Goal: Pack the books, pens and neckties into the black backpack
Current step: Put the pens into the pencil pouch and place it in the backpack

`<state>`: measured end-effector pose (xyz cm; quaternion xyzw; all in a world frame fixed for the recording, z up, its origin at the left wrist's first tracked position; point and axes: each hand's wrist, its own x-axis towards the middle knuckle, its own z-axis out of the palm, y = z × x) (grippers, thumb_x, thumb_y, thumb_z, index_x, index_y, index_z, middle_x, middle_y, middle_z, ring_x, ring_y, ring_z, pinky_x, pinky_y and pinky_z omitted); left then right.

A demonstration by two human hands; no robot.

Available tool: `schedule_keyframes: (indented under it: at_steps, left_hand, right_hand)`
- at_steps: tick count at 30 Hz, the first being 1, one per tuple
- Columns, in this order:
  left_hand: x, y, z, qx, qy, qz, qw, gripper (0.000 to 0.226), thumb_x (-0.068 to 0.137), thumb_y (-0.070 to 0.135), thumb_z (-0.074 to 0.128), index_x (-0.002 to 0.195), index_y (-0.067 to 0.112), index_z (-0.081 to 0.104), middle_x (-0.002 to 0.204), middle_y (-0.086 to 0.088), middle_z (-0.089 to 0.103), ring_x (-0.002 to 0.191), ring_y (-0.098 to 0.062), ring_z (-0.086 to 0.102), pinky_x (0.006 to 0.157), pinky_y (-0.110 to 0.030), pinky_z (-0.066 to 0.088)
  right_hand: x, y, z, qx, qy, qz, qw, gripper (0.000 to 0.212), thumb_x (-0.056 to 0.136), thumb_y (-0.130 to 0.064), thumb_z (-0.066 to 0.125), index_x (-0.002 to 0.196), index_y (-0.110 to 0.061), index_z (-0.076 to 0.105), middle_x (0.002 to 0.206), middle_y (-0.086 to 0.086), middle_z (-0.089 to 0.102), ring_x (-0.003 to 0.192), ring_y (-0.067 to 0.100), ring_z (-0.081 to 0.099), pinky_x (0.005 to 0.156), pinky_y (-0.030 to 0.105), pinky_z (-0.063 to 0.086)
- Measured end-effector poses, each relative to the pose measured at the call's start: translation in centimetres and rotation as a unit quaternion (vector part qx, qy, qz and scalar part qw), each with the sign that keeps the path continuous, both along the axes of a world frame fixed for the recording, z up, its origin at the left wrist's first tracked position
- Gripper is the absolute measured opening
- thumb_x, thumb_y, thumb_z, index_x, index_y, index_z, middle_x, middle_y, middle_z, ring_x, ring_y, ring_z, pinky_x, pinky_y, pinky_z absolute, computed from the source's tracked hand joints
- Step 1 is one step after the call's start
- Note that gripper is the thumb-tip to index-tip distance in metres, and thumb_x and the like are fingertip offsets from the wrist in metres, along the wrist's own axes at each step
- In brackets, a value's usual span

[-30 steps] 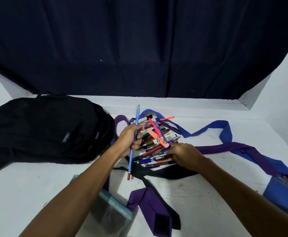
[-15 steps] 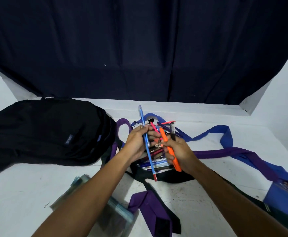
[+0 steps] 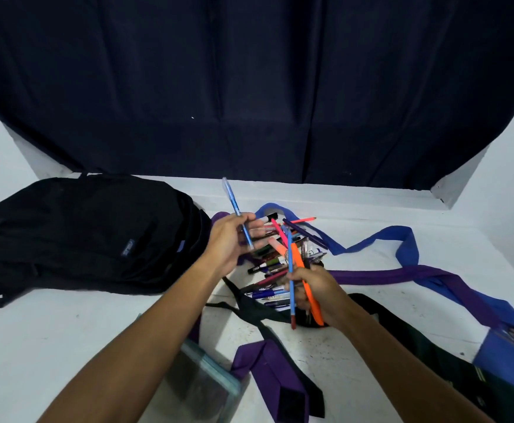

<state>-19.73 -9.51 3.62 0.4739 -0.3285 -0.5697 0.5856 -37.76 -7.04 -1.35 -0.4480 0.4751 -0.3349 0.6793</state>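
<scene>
At the near edge, a transparent plastic sleeve holding a book (image 3: 200, 383) is lying flat on the white table (image 3: 51, 337), partly under the left forearm. Just right of it, a purple necktie end (image 3: 277, 377) is lying over a black necktie (image 3: 249, 309). The right hand (image 3: 316, 291) is gripping an orange marker (image 3: 306, 282) and a blue pen with a red tip (image 3: 291, 285) together. Beyond it, a heap of coloured pens (image 3: 277, 264) is lying on the ties. The left hand (image 3: 234, 239) is pinching a light blue pen (image 3: 237, 212), tilted upward. To the far left, the black fabric backpack (image 3: 90, 233) is lying on its side. A blue necktie (image 3: 402, 239) is trailing right. Bare table is showing at near left.
</scene>
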Motion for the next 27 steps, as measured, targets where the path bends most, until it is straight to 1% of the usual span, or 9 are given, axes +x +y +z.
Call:
schedule_keyframes:
  at_steps: [4,9,12,15,17,20,22,24,27]
  left_hand:
    - [-1.3,1.1,-2.1,0.044,-0.132,-0.091,0.986,0.022,0.102,0.010,0.043,0.096,0.009,0.065,0.070,-0.003,0.052,0.054,-0.011,0.045,0.049,-0.023,0.038]
    - [-4.9,2.8,-4.2,0.014,-0.220,-0.113,0.969,0.034,0.101,0.008,0.039,0.078,0.011,0.064,0.068,-0.002,0.063,0.054,-0.007,0.054,0.052,-0.017,0.042]
    - [-5.5,2.6,-4.9,-0.020,-0.345,-0.090,0.934,0.033,0.101,0.013,0.041,0.080,0.009,0.067,0.073,-0.003,0.064,0.065,-0.016,0.057,0.064,-0.028,0.043]
    - [-5.5,2.5,-4.6,-0.023,-0.391,-0.086,0.916,0.030,0.093,0.025,0.048,0.076,0.009,0.068,0.072,-0.009,0.065,0.069,-0.027,0.058,0.070,-0.036,0.047]
    - [-5.5,2.8,-4.2,-0.015,-0.318,-0.086,0.944,0.030,0.085,0.032,0.048,0.077,0.015,0.072,0.078,-0.011,0.071,0.075,-0.028,0.066,0.071,-0.037,0.052]
    - [-5.6,3.3,-4.4,0.072,-0.086,-0.058,0.992,0.030,0.094,0.034,0.044,0.095,0.021,0.071,0.092,-0.007,0.072,0.084,-0.023,0.066,0.072,-0.033,0.050]
    - [-5.9,3.5,-5.1,0.130,0.090,-0.059,0.986,0.039,0.097,0.043,0.039,0.100,0.020,0.070,0.100,-0.009,0.071,0.098,-0.027,0.065,0.086,-0.043,0.050]
    - [-6.5,3.6,-5.1,0.138,0.244,-0.048,0.959,0.047,0.095,0.048,0.039,0.100,0.013,0.071,0.105,-0.017,0.070,0.104,-0.033,0.064,0.087,-0.048,0.051]
    - [-7.0,3.2,-4.6,0.112,0.322,-0.011,0.940,0.045,0.096,0.045,0.042,0.104,0.009,0.067,0.108,-0.021,0.069,0.102,-0.033,0.065,0.083,-0.044,0.054]
  right_hand:
    - [-0.1,-1.2,0.8,-0.011,-0.093,-0.085,0.992,0.009,0.093,-0.006,0.056,0.085,-0.005,0.059,0.062,0.004,0.061,0.048,0.011,0.040,0.039,0.019,0.030]
    - [1.4,-1.4,0.5,-0.050,-0.128,-0.146,0.980,0.012,0.094,-0.006,0.056,0.083,-0.008,0.063,0.063,0.008,0.054,0.045,0.009,0.045,0.037,0.019,0.036]
    - [2.2,-0.9,0.6,-0.048,-0.149,-0.157,0.975,0.013,0.095,-0.010,0.055,0.093,-0.011,0.068,0.058,0.006,0.061,0.048,0.014,0.059,0.047,0.025,0.050]
    - [2.6,-1.0,0.5,-0.042,-0.169,-0.195,0.965,0.013,0.095,-0.011,0.056,0.094,-0.009,0.069,0.077,0.015,0.068,0.069,0.027,0.066,0.062,0.032,0.057]
    - [2.6,-1.2,0.8,-0.051,-0.187,-0.222,0.956,0.013,0.096,-0.009,0.053,0.093,-0.006,0.064,0.075,0.013,0.065,0.067,0.025,0.063,0.058,0.029,0.056]
    - [2.2,-1.5,1.8,-0.073,-0.249,-0.219,0.940,0.015,0.099,-0.004,0.046,0.097,-0.004,0.060,0.081,0.010,0.068,0.075,0.021,0.068,0.071,0.032,0.058]
    - [2.1,-1.4,2.4,-0.085,-0.274,-0.202,0.936,0.015,0.098,-0.002,0.045,0.102,-0.003,0.059,0.086,0.013,0.068,0.077,0.022,0.070,0.079,0.036,0.058]
    - [2.3,-1.1,2.6,-0.095,-0.256,-0.188,0.943,0.017,0.096,0.000,0.047,0.109,-0.003,0.058,0.092,0.018,0.069,0.081,0.026,0.071,0.080,0.039,0.059]
    - [2.4,-0.5,2.8,-0.101,-0.247,-0.170,0.948,0.024,0.092,0.005,0.051,0.111,-0.008,0.059,0.100,0.020,0.070,0.088,0.032,0.069,0.079,0.041,0.059]
